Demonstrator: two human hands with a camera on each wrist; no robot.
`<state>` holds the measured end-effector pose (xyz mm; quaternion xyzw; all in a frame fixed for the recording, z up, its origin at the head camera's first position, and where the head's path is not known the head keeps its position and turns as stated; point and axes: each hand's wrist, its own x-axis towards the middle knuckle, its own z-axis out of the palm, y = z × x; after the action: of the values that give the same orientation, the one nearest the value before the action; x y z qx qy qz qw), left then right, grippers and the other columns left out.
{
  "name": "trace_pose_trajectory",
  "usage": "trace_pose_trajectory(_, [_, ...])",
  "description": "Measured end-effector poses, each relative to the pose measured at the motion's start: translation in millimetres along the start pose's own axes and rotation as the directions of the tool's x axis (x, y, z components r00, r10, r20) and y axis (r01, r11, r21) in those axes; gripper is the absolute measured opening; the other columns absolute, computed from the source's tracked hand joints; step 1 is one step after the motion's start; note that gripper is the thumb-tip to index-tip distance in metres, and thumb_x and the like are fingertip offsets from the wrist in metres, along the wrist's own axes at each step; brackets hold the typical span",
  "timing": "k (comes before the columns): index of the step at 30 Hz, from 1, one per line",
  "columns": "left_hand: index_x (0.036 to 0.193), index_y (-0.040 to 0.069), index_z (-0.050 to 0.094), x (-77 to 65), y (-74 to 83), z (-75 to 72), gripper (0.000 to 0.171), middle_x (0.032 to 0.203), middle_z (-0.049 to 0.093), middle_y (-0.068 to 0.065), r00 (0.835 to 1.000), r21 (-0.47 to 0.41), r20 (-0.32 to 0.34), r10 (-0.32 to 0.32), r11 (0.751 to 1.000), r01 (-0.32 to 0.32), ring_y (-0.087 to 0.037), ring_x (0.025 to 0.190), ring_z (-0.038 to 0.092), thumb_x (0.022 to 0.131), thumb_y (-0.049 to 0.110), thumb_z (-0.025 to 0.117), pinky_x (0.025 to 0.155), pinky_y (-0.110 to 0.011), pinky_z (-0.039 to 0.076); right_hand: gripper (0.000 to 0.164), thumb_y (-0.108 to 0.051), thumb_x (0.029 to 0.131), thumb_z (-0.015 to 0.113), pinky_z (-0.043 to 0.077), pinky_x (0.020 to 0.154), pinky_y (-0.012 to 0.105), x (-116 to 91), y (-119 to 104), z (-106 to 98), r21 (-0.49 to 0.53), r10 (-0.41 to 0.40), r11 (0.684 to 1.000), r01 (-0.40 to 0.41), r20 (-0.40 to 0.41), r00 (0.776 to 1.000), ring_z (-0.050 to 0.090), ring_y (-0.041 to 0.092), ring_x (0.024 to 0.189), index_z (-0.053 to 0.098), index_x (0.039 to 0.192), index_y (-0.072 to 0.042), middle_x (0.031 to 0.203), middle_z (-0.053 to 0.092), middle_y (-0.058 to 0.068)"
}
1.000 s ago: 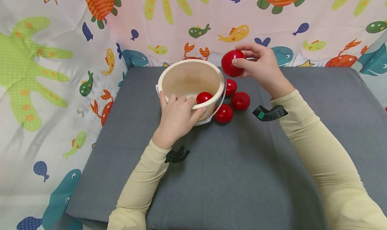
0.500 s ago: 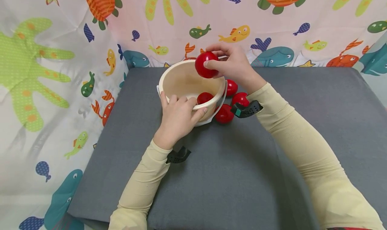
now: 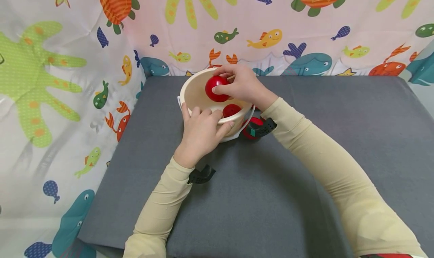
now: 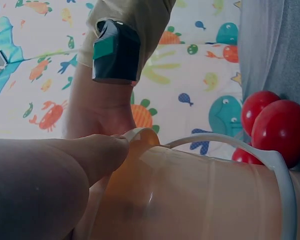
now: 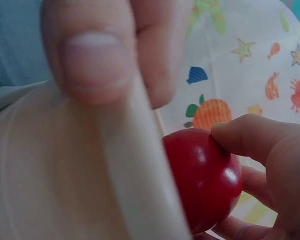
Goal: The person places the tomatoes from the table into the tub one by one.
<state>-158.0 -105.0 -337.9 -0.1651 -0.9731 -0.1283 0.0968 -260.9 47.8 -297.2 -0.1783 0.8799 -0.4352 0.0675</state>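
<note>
I see the red ball [image 3: 217, 91] at the mouth of the cream bucket [image 3: 194, 92], held in the curled thumb and fingers of the right hand [image 3: 241, 84]. It is round, so I have no long axis to mind; it lies leftward of that palm, out at the fingertips, with the bucket's inside beneath. I can't tell how deep past the rim it is. The left hand [image 3: 200, 135] grips the near rim, thumb outside. A second ball [image 3: 232, 110] lies inside; outside, a cluster of balls [image 4: 282, 132] sits on the grey table [image 3: 271, 197].
</note>
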Motion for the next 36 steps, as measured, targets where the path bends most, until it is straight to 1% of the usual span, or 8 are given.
trace_pose_trajectory(5, [0.112, 0.013, 0.074, -1.1, 0.4, 1.4, 0.037, 0.102, 0.074, -0.013, 0.999, 0.01, -0.031, 0.016, 1.0, -0.016, -0.039, 0.105, 0.062, 0.097, 0.045, 0.064, 0.115, -0.076, 0.016, 0.049, -0.021, 0.089, 0.074, 0.06, 0.091, 0.044, 2.0, 1.7, 8.4, -0.077, -0.006, 0.997, 0.01, 0.05, 0.999, 0.059, 0.028, 0.12, 0.062, 0.137, -0.014, 0.134, 0.064, 0.011])
trace_pose_trajectory(11, [0.116, 0.013, 0.073, -2.6, 0.3, 1.7, 0.038, 0.104, 0.074, -0.012, 1.0, 0.001, -0.027, 0.01, 1.0, -0.01, -0.038, 0.106, 0.062, 0.097, 0.045, 0.064, 0.116, -0.075, 0.015, 0.05, -0.024, 0.086, 0.077, 0.06, 0.093, 0.044, 1.6, 1.2, 16.4, -0.206, -0.034, 0.977, 0.049, 0.079, 0.996, 0.058, 0.026, 0.12, 0.065, 0.133, -0.016, 0.131, 0.066, 0.008])
trace_pose_trajectory(13, [0.112, 0.013, 0.073, -2.7, 0.5, 1.7, 0.037, 0.102, 0.074, -0.012, 0.999, 0.0, -0.03, 0.011, 1.0, -0.011, -0.038, 0.105, 0.062, 0.097, 0.045, 0.064, 0.116, -0.075, 0.015, 0.049, -0.024, 0.085, 0.077, 0.06, 0.093, 0.044, 1.5, 0.9, 17.2, -0.235, -0.039, 0.97, 0.059, 0.086, 0.995, 0.058, 0.025, 0.118, 0.066, 0.132, -0.016, 0.128, 0.068, 0.007])
trace_pose_trajectory(19, [0.102, 0.012, 0.072, -2.6, 0.5, 1.2, 0.034, 0.095, 0.072, -0.012, 0.999, 0.0, -0.041, 0.014, 1.0, -0.014, -0.037, 0.1, 0.061, 0.097, 0.044, 0.064, 0.115, -0.076, 0.016, 0.044, -0.025, 0.087, 0.075, 0.058, 0.092, 0.04, 4.0, 1.5, 17.6, -0.306, -0.065, 0.946, 0.109, 0.151, 0.986, 0.062, 0.024, 0.108, 0.068, 0.128, -0.012, 0.118, 0.074, 0.008])
trace_pose_trajectory(24, [0.1, 0.011, 0.072, -3.1, 0.1, 2.3, 0.034, 0.094, 0.072, -0.013, 0.999, 0.006, -0.051, 0.019, 1.0, -0.019, -0.038, 0.099, 0.061, 0.097, 0.044, 0.064, 0.115, -0.076, 0.016, 0.044, -0.024, 0.087, 0.074, 0.055, 0.09, 0.038, 4.8, 1.1, 20.5, -0.36, -0.038, 0.927, 0.109, 0.197, 0.98, 0.063, 0.025, 0.105, 0.069, 0.128, -0.009, 0.116, 0.075, 0.01])
trace_pose_trajectory(29, [0.102, 0.011, 0.072, -3.2, 0.2, 2.2, 0.034, 0.096, 0.072, -0.013, 0.999, 0.006, -0.041, 0.016, 1.0, -0.016, -0.038, 0.101, 0.06, 0.097, 0.044, 0.064, 0.115, -0.076, 0.015, 0.043, -0.023, 0.088, 0.074, 0.056, 0.088, 0.037, 5.9, 1.6, 22.7, -0.391, -0.018, 0.915, 0.102, 0.211, 0.977, 0.063, 0.024, 0.104, 0.07, 0.128, -0.009, 0.117, 0.075, 0.01])
trace_pose_trajectory(33, [0.101, 0.011, 0.072, -2.9, 0.6, 1.4, 0.034, 0.095, 0.072, -0.012, 0.999, 0.005, -0.039, 0.014, 1.0, -0.014, -0.038, 0.1, 0.061, 0.097, 0.044, 0.064, 0.115, -0.076, 0.016, 0.04, -0.023, 0.089, 0.071, 0.054, 0.083, 0.037, 6.5, 1.6, 21.5, -0.365, -0.031, 0.926, 0.095, 0.178, 0.984, 0.063, 0.025, 0.091, 0.07, 0.127, -0.009, 0.108, 0.077, 0.011])
trace_pose_trajectory(36, [0.103, 0.012, 0.072, -2.6, 0.6, 1.1, 0.034, 0.095, 0.072, -0.012, 0.999, 0.007, -0.038, 0.011, 1.0, -0.011, -0.038, 0.1, 0.061, 0.097, 0.044, 0.064, 0.116, -0.076, 0.016, 0.038, -0.023, 0.09, 0.069, 0.055, 0.084, 0.038, 5.9, 1.2, 19.9, -0.339, -0.036, 0.937, 0.087, 0.154, 0.987, 0.064, 0.026, 0.091, 0.07, 0.126, -0.009, 0.107, 0.077, 0.011])
